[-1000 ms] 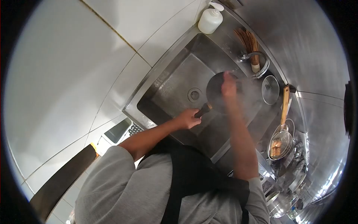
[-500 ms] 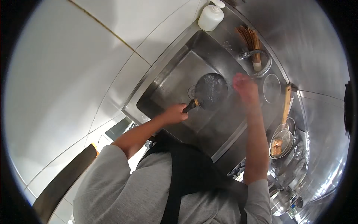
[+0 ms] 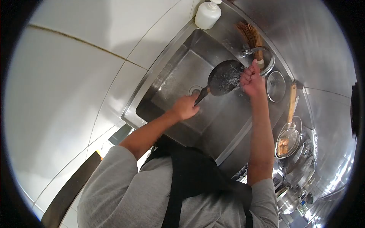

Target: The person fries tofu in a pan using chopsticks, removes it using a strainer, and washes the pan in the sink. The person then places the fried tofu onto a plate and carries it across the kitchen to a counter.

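My left hand point(image 3: 186, 107) is closed around the dark handle of a small black frying pan point(image 3: 225, 78). The pan is raised over the sink and tilted, and water splashes across its right side. Beside the pan's right edge, my right hand point(image 3: 251, 79) has its fingers curled in and one digit pointing up. It overlaps the end of the curved faucet point(image 3: 270, 57); whether it grips the spout or something small is hidden. Below the pan lies the steel sink point(image 3: 182, 72) with its round drain point(image 3: 195, 90).
A white pump bottle point(image 3: 208, 16) stands at the sink's far corner. Behind the faucet is a bundled bristle brush point(image 3: 249, 35). Along the right ledge are a round mesh strainer point(image 3: 276, 86), a wooden-handled tool point(image 3: 292, 100) and another strainer point(image 3: 288, 143). Tiled wall point(image 3: 68, 83) rises on the left.
The pan has moved right and tilted toward the faucet, and my left hand has shifted with it. My right hand, blurred before, is now curled at the spout's end.
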The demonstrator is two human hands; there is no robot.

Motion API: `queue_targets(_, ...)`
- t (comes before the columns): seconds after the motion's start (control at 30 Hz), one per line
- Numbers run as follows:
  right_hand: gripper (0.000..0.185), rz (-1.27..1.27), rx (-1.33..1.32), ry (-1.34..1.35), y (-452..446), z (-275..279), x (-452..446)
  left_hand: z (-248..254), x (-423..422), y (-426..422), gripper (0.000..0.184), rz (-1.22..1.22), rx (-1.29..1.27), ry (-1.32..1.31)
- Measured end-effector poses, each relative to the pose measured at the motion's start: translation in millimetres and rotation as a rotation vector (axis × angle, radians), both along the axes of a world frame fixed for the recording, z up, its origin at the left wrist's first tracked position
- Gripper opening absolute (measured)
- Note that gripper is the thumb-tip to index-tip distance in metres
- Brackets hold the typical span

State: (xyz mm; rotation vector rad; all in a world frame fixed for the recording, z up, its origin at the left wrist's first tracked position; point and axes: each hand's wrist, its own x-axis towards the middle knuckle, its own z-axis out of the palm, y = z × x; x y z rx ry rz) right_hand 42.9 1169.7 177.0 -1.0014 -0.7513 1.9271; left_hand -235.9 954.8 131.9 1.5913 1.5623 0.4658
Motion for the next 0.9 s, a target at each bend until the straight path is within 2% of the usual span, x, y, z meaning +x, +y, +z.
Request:
queue_targets(0.1,0.024,-0.115,0.71,-0.797,11.3,-7.2,-13.8,-2.2,0.3,7.3,0.035,-0.111,-0.043,0.031)
queue_targets(0.17,0.025,-0.2,1.18,-1.329,18.0,-8.4,-27.5,0.8,6.8,13.1,0.038,-0.188,-0.013,0.07)
queue_targets(0.27,0.028,0.094,1.525,-1.48,28.6,20.2,-49.4,21.1,21.0,21.3,0.037,-0.254,0.008,0.15)
queue_targets(0.37,0.034,0.378,1.196,-1.709,25.8,5.7,-43.3,19.6,28.2,22.9,0.036,-0.248,0.005,0.23)
queue_targets(0.43,0.039,0.393,1.3,-1.735,15.5,-6.2,-24.7,14.2,19.5,19.9,0.036,-0.224,0.037,0.273)
queue_targets(0.47,0.042,0.425,1.21,-1.746,6.3,-6.9,-15.6,13.7,8.0,15.1,0.036,-0.211,0.072,0.286)
queue_targets(0.5,0.045,0.455,1.12,-1.758,-5.2,1.3,-11.5,16.8,-3.9,9.3,0.036,-0.197,0.107,0.299)
queue_targets(0.57,0.053,0.534,0.681,-1.73,-44.3,61.4,-19.4,31.1,-26.1,-4.2,0.033,-0.178,0.15,0.355)
queue_targets(0.67,0.059,0.195,0.817,-1.637,-85.2,49.2,23.4,54.5,-49.2,-27.2,0.027,-0.098,0.121,0.353)
queue_targets(0.7,0.06,0.123,0.8,-1.636,-108.6,63.9,22.7,62.0,-53.7,-35.7,0.024,-0.067,0.09,0.338)
queue_targets(0.77,0.063,-0.021,0.769,-1.627,-157.6,104.6,10.0,60.3,-63.6,-52.5,0.02,-0.006,0.124,0.071)
queue_targets(0.8,0.065,-0.022,0.774,-1.627,-176.3,103.2,11.3,61.1,-69.3,-58.8,0.019,0.025,0.134,-0.063)
queue_targets(0.9,0.071,0.01,0.732,-1.559,-229.9,90.3,9.2,103.9,-64.6,-74.0,0.01,0.186,-0.146,-0.485)
